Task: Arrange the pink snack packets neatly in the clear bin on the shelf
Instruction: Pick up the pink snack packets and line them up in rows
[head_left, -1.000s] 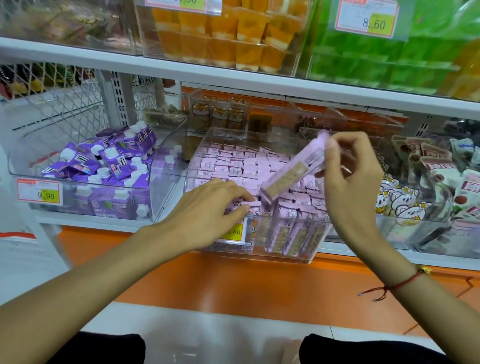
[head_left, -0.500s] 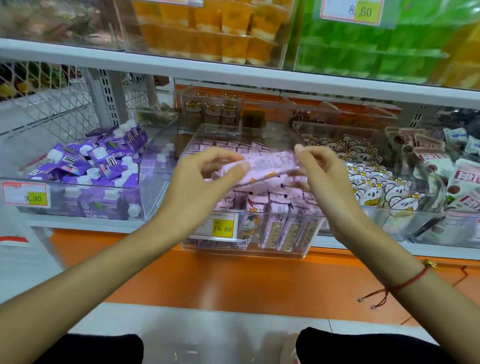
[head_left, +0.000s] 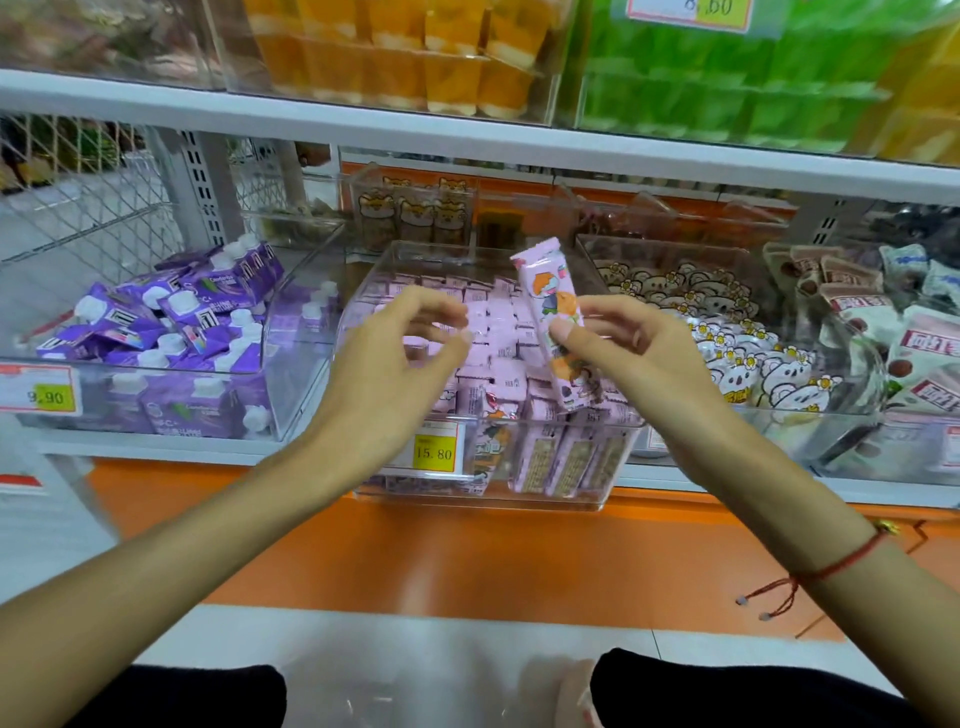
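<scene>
A clear bin sits in the middle of the lower shelf, filled with several pink snack packets standing in rows. My right hand pinches one long pink packet with a cartoon print, held upright over the bin's right half. My left hand hovers over the bin's left half with fingers loosely curled and nothing in it, a short gap away from the held packet.
A bin of purple cartons stands to the left, a bin of white bear packets to the right. A yellow price tag hangs on the middle bin's front. The upper shelf edge overhangs. The orange shelf base lies below.
Both hands held the packet level; now my left hand has let go and drawn left, and my right hand has turned the packet upright.
</scene>
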